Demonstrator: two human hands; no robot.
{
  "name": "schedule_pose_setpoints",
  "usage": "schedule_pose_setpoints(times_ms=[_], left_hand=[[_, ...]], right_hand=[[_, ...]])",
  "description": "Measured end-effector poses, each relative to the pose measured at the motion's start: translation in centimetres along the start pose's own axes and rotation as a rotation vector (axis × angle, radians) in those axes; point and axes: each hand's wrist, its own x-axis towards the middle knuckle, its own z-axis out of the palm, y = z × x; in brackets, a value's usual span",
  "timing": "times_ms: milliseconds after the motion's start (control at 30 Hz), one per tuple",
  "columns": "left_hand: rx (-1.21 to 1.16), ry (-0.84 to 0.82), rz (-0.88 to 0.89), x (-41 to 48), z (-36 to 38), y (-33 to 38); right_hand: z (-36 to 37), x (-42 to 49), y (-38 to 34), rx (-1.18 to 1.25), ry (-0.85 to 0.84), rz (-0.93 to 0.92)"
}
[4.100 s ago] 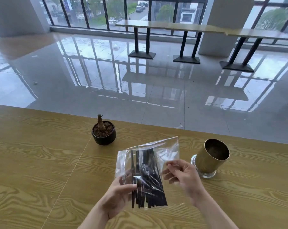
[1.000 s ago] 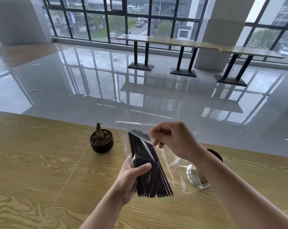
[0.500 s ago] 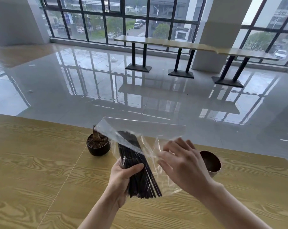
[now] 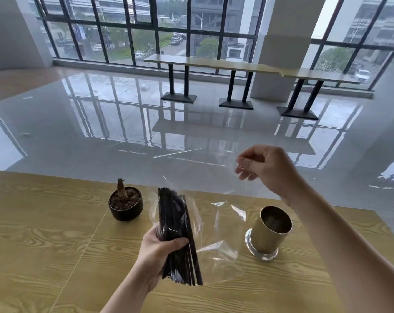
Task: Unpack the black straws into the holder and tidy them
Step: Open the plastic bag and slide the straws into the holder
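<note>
Fingers [image 4: 179, 241] of the left hand [image 4: 157, 254] curled round the lower half of the black straws [image 4: 172, 213], thumb across the front, clamped on the bundle. Bundle held above the desk [image 4: 44, 233], near upright, tops leaning slightly left. The lower ends fan out a little below the hand.

Clear bag [image 4: 220, 224] lies crinkled over the bundle at the grip. Whether the straw tops are free of it, cannot tell. From there the film billows right and up to the right hand [image 4: 270, 170], which is raised well above the desk, its fingers bent together and pinching the bag's edge.

Holder [image 4: 268, 233], a brass-coloured cup on a clear base, stands on the desk to the right of the bundle, mouth open upward. The loose film hangs between straws and holder.

Small black plant pot [image 4: 126, 206] with a bare stump on the desk to the left of the straws, apart from them. Beyond the desk edge, glossy floor [image 4: 101, 123], a row of long tables [image 4: 236, 64], tall windows [image 4: 146, 30].

Half a second ago the right hand was low, fingers spread, close in front of the bag and covering part of the holder. Now it is up and away to the right, and the holder shows whole.
</note>
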Motion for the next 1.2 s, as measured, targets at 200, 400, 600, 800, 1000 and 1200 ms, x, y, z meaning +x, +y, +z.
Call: schedule_pose_setpoints(times_ms=[200, 400, 600, 800, 1000, 1200], left_hand=[[0.111, -0.055, 0.026, 0.4, -2.1, -0.4], [0.115, -0.141, 0.021, 0.2, -3.6, -0.5], [0.181, -0.255, 0.010, 0.4, -3.8, 0.3], [0.195, -0.288, -0.004, 1.5, -4.8, 0.9], [0.238, -0.190, -0.029, 2.0, -4.7, -0.5], [0.241, -0.047, 0.003, 1.2, -2.6, -2.4]], right_hand=[[-2.8, 1.2, -1.2, -0.063, -0.100, 0.015], [-4.6, 1.6, -2.7, -0.050, -0.115, 0.042], [-2.0, 2.0, -3.0, -0.292, -0.380, 0.062], [-1.7, 2.2, -3.8, -0.160, -0.424, 0.042], [-0.7, 2.3, -5.5, -0.091, -0.452, 0.021], [0.4, 2.6, -7.2, -0.166, -0.578, 0.049]])
